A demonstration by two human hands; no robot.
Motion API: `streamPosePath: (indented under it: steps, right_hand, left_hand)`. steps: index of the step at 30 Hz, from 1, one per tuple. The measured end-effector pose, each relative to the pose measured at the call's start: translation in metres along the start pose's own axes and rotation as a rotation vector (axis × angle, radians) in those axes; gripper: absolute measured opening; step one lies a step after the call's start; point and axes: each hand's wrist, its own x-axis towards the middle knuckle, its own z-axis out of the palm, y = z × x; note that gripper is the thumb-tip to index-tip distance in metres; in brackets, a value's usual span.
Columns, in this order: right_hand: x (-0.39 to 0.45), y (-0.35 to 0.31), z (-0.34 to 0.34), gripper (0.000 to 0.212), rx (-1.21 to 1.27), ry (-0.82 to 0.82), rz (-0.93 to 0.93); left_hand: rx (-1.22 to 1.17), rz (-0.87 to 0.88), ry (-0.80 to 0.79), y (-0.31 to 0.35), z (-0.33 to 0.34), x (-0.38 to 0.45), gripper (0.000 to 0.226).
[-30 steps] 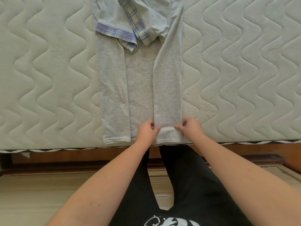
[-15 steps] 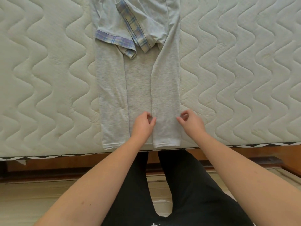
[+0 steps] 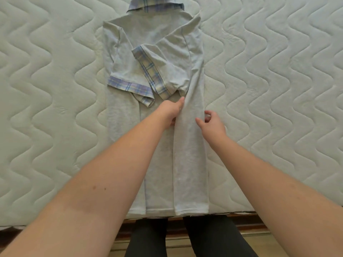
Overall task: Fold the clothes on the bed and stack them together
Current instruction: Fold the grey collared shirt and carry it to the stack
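A grey polo shirt (image 3: 187,164) with a plaid collar and plaid sleeve cuffs lies lengthwise on the mattress, collar at the far end. Both its long sides are folded in over the middle, and the two sleeves cross just below the chest. My left hand (image 3: 169,113) lies with straight fingers along the inner edge of the right folded panel, fingertips just short of the sleeves. My right hand (image 3: 212,124) sits at that panel's outer edge. Its thumb is on the cloth, its fingers loosely curled and apart, holding nothing.
The quilted white mattress (image 3: 278,89) spreads wide on both sides of the shirt. Its front edge runs just below the shirt's hem, with a wooden bed frame (image 3: 246,222) under it. My dark-trousered legs (image 3: 213,240) stand against the frame.
Both hands have let go of the hem and slid up along the right folded panel to its middle. The view has tipped up, so the collar now shows.
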Motion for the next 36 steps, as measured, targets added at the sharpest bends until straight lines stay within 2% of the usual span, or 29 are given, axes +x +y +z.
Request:
streamPosePath:
  steps: [6, 9, 13, 16, 18, 21, 26, 28, 31, 32, 34, 36]
  right_hand:
    - [0.036, -0.028, 0.001, 0.037, 0.022, 0.068, 0.022]
    - [0.05, -0.039, 0.001, 0.036, -0.03, 0.08, 0.075]
    - [0.063, -0.05, -0.001, 0.029, -0.084, 0.1, 0.12]
    - [0.07, -0.059, -0.004, 0.026, -0.065, 0.103, 0.099]
    - [0.075, -0.066, -0.006, 0.027, -0.034, 0.109, 0.079]
    - [0.086, -0.078, -0.006, 0.028, -0.001, 0.116, 0.048]
    - [0.1, -0.09, -0.006, 0.03, -0.004, 0.135, 0.08]
    - [0.102, -0.093, -0.006, 0.026, -0.076, 0.172, 0.065]
    - [0.104, -0.101, -0.006, 0.022, -0.165, 0.253, -0.034]
    - [0.105, -0.104, -0.006, 0.02, -0.154, 0.263, -0.07]
    - [0.106, -0.11, -0.006, 0.016, -0.115, 0.258, -0.152]
    - [0.107, -0.117, -0.004, 0.012, -0.094, 0.237, -0.247]
  left_hand:
    - [-0.07, 0.027, 0.018, 0.011, 0.001, 0.01, 0.039]
    - [-0.132, 0.04, 0.134, 0.009, 0.005, 0.008, 0.043]
    - [-0.525, 0.018, 0.147, 0.01, 0.009, 0.008, 0.049]
    - [-0.692, -0.012, 0.176, 0.012, 0.006, 0.012, 0.036]
    - [-0.676, 0.033, 0.217, 0.011, 0.001, 0.015, 0.033]
    - [-0.633, 0.094, 0.235, 0.01, -0.001, 0.017, 0.04]
    - [-0.613, 0.134, 0.236, 0.02, -0.005, 0.018, 0.068]
    - [-0.482, 0.154, 0.298, 0.026, -0.007, 0.019, 0.06]
    - [-0.183, 0.176, 0.434, 0.032, -0.017, 0.013, 0.026]
    - [-0.065, 0.212, 0.505, 0.034, -0.022, 0.009, 0.023]
    - [0.115, 0.348, 0.655, 0.035, -0.035, 0.001, 0.035]
    - [0.142, 0.533, 0.727, 0.043, -0.049, -0.004, 0.035]
